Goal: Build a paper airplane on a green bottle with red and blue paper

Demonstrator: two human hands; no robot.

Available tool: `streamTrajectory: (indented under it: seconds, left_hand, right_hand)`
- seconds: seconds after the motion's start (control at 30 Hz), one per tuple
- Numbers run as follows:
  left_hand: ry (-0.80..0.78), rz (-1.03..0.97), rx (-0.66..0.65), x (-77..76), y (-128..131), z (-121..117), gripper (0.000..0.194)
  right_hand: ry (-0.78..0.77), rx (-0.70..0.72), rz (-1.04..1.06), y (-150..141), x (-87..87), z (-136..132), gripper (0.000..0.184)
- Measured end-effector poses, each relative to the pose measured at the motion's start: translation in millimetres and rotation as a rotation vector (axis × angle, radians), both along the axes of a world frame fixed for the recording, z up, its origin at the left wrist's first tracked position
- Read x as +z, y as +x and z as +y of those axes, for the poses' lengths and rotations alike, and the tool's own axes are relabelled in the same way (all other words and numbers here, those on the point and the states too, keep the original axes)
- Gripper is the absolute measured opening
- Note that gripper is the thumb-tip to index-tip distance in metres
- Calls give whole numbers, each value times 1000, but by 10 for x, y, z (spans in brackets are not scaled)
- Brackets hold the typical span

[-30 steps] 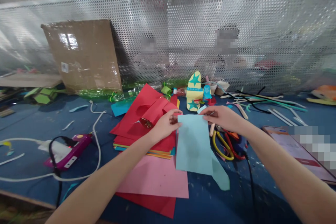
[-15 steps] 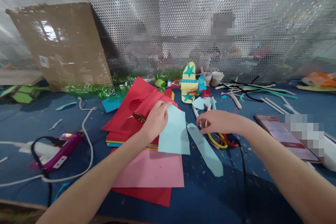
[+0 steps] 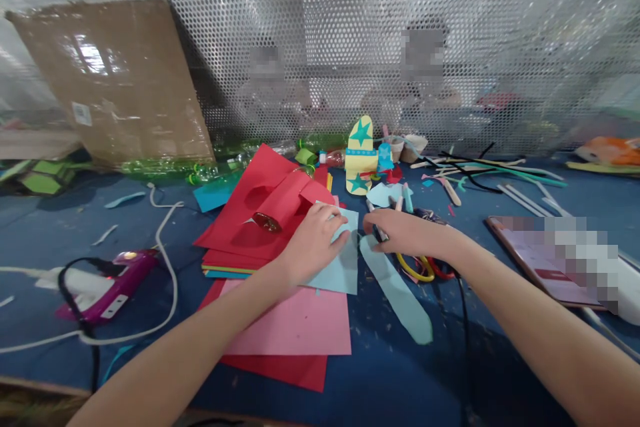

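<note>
My left hand (image 3: pixel 315 243) lies palm down, fingers spread, on a light blue paper sheet (image 3: pixel 340 267) that rests over a pink sheet (image 3: pixel 300 323) and a stack of red paper (image 3: pixel 255 213). My right hand (image 3: pixel 400 233) is closed round a thin dark pen-like object (image 3: pixel 376 230), its tip near the top of a loose light blue paper strip (image 3: pixel 397 290) lying on the blue table. Yellow and red scissor handles (image 3: pixel 423 270) lie just under my right wrist.
A purple glue gun (image 3: pixel 113 283) with white and black cords sits at the left. A yellow paper rocket with teal stars (image 3: pixel 361 157) stands behind. A phone (image 3: pixel 543 260) lies at the right. Cardboard (image 3: pixel 113 80) leans on the perforated metal screen; people sit beyond it.
The blue sheet, held up by both hands a second ago, now lies flat under my left hand. My right hand let it go and closed on the pen-like object beside the cut strip.
</note>
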State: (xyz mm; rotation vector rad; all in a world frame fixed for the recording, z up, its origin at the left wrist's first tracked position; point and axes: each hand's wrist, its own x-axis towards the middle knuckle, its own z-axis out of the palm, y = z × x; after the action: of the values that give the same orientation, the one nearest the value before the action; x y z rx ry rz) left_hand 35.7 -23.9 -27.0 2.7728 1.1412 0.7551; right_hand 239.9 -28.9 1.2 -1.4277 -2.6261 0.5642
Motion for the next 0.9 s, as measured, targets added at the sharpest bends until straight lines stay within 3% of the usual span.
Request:
streamTrajectory:
  seconds: [0.23,0.37,0.67,0.9]
  left_hand:
    - [-814,-434,36,22,77,-42,34]
    - [-1119,-583,-22,25,86,-38,33]
    - [-1140,-636,-153,17,59,-35,15]
    - [-1180,-611,-218,66,61,-68,39]
  right_hand:
    - [-58,-26,290,16,162,14,4]
    - [2,-122,478,-21,221,14,7]
    - [332,-400,845,-9,226,51,11]
    - [236,-472,897,73,177,148,12]
